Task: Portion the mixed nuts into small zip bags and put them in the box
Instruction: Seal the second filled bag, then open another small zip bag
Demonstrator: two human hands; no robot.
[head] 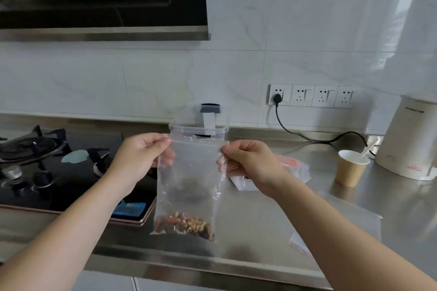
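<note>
A zip bag (189, 186) is held up above the counter (260, 220), its top corners pinched by the left hand (139, 158) and the right hand (246, 160). Nuts (184, 224) are gathered at its bottom. The seal, apparently not fully closed, could be left gaping if pressed unevenly, and nuts could be spilled. The box (198, 123) is seen just beyond the bag, partly hidden.

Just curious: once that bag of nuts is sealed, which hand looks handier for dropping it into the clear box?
Probably the left hand. Both hands pinch the bag's top corners, but the clear box stands just behind, slightly nearer the left hand than the right hand. It is close either way.
</note>
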